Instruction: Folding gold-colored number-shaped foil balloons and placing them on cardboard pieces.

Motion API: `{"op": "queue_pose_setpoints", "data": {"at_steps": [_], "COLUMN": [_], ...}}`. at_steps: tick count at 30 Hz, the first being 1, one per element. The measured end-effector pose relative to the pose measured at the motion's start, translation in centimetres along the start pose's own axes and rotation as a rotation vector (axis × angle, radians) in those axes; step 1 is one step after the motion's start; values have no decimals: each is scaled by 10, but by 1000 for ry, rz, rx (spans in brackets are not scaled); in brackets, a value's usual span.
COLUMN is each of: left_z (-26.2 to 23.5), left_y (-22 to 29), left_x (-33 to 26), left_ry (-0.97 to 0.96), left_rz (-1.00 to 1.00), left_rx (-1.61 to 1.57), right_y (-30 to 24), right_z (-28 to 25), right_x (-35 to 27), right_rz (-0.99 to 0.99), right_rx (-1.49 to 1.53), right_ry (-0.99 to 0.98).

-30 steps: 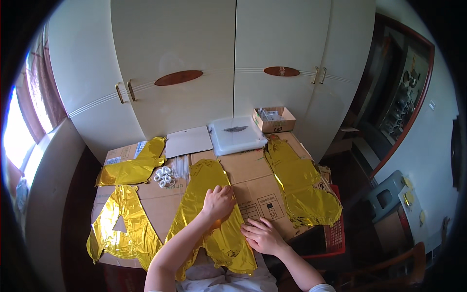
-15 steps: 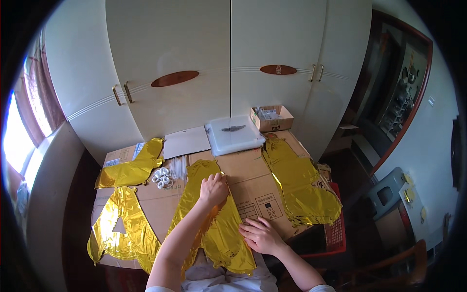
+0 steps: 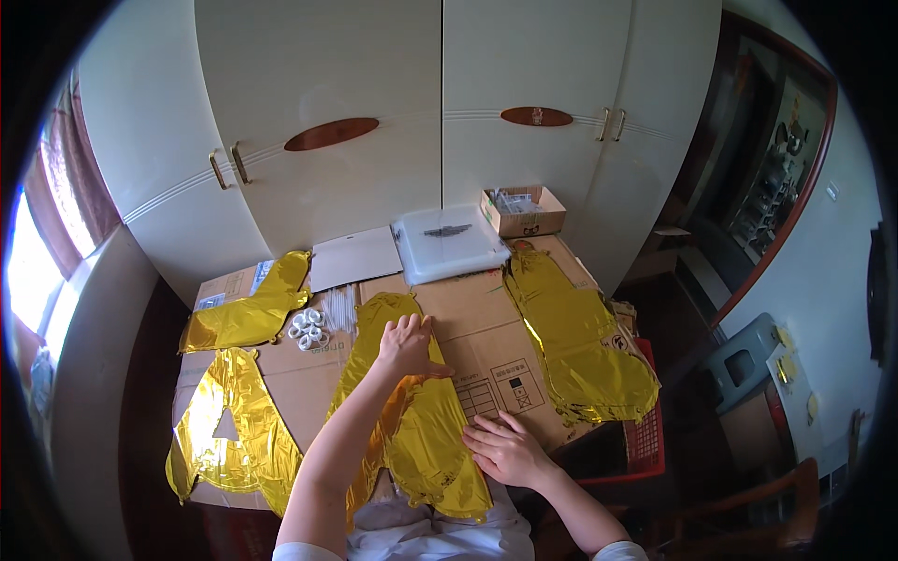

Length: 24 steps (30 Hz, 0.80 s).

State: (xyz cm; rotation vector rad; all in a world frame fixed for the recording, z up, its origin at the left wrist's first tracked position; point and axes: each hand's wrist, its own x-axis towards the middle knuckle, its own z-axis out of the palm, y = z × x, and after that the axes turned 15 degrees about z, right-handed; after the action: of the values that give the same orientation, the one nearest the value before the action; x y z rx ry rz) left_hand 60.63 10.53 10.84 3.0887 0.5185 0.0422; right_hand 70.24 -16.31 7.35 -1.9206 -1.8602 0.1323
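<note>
Four gold foil balloons lie flat on the counter (image 3: 486,323), which is covered with flattened brown cardboard and fills the middle of the frame below white cupboard doors (image 3: 374,112). The centre balloon (image 3: 412,421) runs from mid-frame down to the lower edge; the left hand (image 3: 408,344) lies flat on its upper part with fingers spread, and the right hand (image 3: 505,451) presses open-palmed at its right edge, partly on cardboard. Neither hand grips anything. Another balloon (image 3: 575,341) lies right of centre, a triangular one (image 3: 229,435) lower left, a fourth (image 3: 248,313) left. A translucent lidded box (image 3: 449,243) sits above centre, a small open carton (image 3: 522,212) to its right. White rings, perhaps tape rolls (image 3: 307,329), cluster left of centre.
</note>
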Motion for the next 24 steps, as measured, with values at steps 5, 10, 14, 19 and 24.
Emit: {"op": "queue_pose_setpoints", "data": {"at_steps": [5,10,14,19,24], "left_z": [8,9,11,11,11], "left_y": [-2,0,-2,-2,-3], "left_x": [0,2,1,1,-1], "left_ry": [29,35,48,27,75], "left_rz": [3,2,-3,-6,19], "left_rx": [16,8,15,12,11], "right_y": [-6,12,28,38,33], "right_z": [-12,-11,-12,18,12], "right_x": [-1,30,82,112,111], "right_rz": [-6,-39,147,289,400], "right_rx": [13,186,186,-5,-105], "right_ry": [-32,107,171,33,-151]}}
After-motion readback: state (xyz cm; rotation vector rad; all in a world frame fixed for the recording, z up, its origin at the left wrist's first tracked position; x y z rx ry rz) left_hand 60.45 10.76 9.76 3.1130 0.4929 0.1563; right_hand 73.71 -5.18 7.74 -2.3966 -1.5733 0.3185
